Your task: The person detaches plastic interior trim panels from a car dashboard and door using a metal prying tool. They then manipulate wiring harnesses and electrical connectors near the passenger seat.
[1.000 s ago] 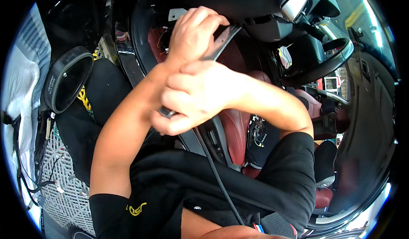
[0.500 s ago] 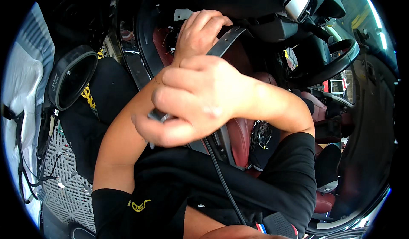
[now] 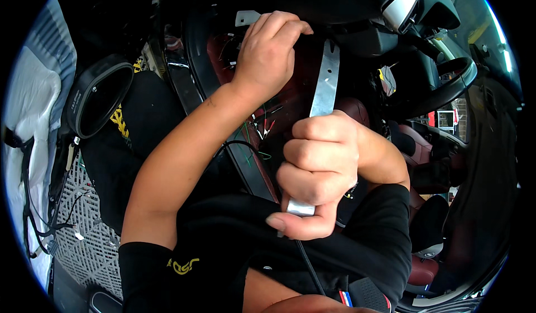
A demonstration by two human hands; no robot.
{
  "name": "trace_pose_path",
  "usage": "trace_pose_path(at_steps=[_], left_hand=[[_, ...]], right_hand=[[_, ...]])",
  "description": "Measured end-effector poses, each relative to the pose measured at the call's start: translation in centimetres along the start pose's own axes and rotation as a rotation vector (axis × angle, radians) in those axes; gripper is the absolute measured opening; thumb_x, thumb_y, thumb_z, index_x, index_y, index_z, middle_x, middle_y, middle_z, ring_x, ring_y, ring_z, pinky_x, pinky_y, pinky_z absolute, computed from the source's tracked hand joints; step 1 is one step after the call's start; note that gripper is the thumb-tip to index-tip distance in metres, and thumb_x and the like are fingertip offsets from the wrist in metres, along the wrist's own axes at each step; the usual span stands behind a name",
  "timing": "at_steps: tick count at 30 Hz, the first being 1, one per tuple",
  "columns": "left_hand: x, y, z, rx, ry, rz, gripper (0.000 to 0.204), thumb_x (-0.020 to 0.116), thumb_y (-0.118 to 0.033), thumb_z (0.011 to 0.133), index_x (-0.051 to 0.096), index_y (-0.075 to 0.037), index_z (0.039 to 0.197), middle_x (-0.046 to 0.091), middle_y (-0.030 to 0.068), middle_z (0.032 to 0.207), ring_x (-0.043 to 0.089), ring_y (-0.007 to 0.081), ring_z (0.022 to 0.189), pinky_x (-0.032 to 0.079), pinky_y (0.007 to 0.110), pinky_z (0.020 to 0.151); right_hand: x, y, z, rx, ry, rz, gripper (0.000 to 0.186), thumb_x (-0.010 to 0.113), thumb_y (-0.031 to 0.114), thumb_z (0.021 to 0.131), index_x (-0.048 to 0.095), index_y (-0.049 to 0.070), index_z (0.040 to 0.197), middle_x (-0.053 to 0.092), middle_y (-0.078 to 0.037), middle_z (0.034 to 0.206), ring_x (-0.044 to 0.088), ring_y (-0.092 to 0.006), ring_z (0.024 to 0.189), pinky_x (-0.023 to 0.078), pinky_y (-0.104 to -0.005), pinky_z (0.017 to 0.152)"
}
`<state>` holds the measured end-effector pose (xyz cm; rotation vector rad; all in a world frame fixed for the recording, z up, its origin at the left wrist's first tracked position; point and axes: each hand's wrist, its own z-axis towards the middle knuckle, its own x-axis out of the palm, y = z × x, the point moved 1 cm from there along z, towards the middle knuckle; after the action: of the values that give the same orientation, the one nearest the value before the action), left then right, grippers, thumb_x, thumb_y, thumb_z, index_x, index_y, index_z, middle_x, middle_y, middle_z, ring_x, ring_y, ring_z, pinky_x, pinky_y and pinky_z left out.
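Observation:
My right hand (image 3: pixel 318 173) is closed in a fist round a flat metal pry bar (image 3: pixel 325 81). The bar's notched, slightly curved end points up and away from me, and a short piece of its other end shows below the fist. That notched end stands near the lower edge of a dark trim panel (image 3: pixel 312 6) and looks apart from it. At this panel's edge, to the left of the bar, my left hand (image 3: pixel 269 50) has its fingers bent and closed; its fingertips are partly hidden. A pale metal tab (image 3: pixel 247 18) sticks out just beside its knuckles.
A steering wheel (image 3: pixel 446 89) is at the right. Below my hands lie dark red seats and loose thin wires (image 3: pixel 265 128). The open door at the left carries a black oval ring (image 3: pixel 99 99) and hanging cables (image 3: pixel 30 212). Grey grating (image 3: pixel 89 246) covers the floor.
My right hand has moved right and down, away from my left forearm. The pry bar has swung to point more upright, its flat face now showing. My left hand stays nearly where it was.

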<state>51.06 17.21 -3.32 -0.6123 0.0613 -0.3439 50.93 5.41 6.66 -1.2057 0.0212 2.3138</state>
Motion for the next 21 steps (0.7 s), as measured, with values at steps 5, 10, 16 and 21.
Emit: trace_pose_path(at_steps=[5, 10, 16, 21], left_hand=[[0.2, 0.1, 0.0, 0.004, -0.016, 0.026, 0.031, 0.058, 0.011, 0.076, 0.070, -0.006, 0.099, 0.065, 0.0064, 0.103, 0.064, 0.0290, 0.099, 0.051, 0.041, 0.088], [0.0, 0.1, -0.1, -0.019, 0.015, 0.024, 0.036, 0.055, 0.012, 0.073, 0.071, -0.005, 0.101, 0.065, 0.0086, 0.107, 0.063, 0.0303, 0.102, 0.050, 0.044, 0.096], [0.2, -0.4, -0.1, -0.023, 0.029, 0.027, 0.037, 0.056, 0.011, 0.073, 0.070, -0.006, 0.103, 0.064, 0.0086, 0.109, 0.063, 0.0300, 0.104, 0.049, 0.043, 0.094], [0.2, -0.2, -0.2, -0.011, 0.009, 0.028, 0.036, 0.057, 0.010, 0.072, 0.070, -0.006, 0.103, 0.064, 0.0089, 0.108, 0.063, 0.0305, 0.104, 0.049, 0.043, 0.093]], right_hand=[[-0.6, -0.1, -1.0, -0.075, -0.107, 0.016, 0.032, 0.064, 0.013, 0.092, 0.056, 0.018, 0.122, 0.056, -0.005, 0.082, 0.048, -0.0149, 0.055, 0.038, -0.0294, 0.049], [-1.7, 0.1, -2.7, -0.055, -0.123, 0.001, 0.024, 0.062, 0.017, 0.100, 0.053, 0.019, 0.122, 0.054, -0.003, 0.085, 0.050, -0.0148, 0.057, 0.043, -0.0312, 0.052], [-1.3, 1.0, -5.3, -0.049, -0.021, -0.051, 0.028, 0.069, 0.022, 0.094, 0.050, 0.019, 0.114, 0.053, -0.001, 0.083, 0.051, -0.0160, 0.061, 0.049, -0.0331, 0.062], [-1.6, 3.8, -6.4, 0.218, -0.270, -0.126, 0.025, 0.067, 0.027, 0.094, 0.044, 0.018, 0.099, 0.049, 0.000, 0.072, 0.051, -0.0174, 0.059, 0.059, -0.0403, 0.070]])
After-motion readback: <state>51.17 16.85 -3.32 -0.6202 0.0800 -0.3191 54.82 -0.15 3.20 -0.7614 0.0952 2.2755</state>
